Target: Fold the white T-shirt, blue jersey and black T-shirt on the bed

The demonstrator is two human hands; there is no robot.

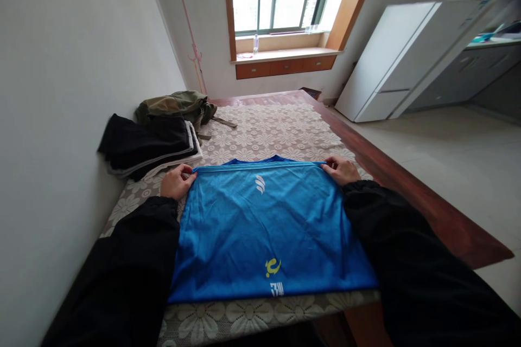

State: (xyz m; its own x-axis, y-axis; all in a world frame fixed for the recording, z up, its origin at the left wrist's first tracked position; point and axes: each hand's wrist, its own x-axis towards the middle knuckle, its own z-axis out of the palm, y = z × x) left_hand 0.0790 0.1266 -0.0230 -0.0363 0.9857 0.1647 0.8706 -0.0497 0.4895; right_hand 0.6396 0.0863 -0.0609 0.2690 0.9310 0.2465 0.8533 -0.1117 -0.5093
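Observation:
A blue shirt point(260, 227) lies spread and folded over on the table, lighter blue at its far edge and darker toward me. White and yellow printed marks show on it. My left hand point(177, 181) pinches the far left corner of the shirt between thumb and fingers. At the far right corner, my right hand point(341, 169) grips the same edge in a pinch. The far edge runs nearly straight between both hands, and a bit of darker blue fabric pokes out beyond it.
A lace tablecloth point(268, 124) with flowers covers the dark red wooden table point(407, 195). Folded dark clothes point(150, 138) and an olive backpack point(179, 104) lie at the left by the wall. Farther off stand a pink coat rack point(187, 16), a window sill point(288, 54) and a white fridge point(394, 59).

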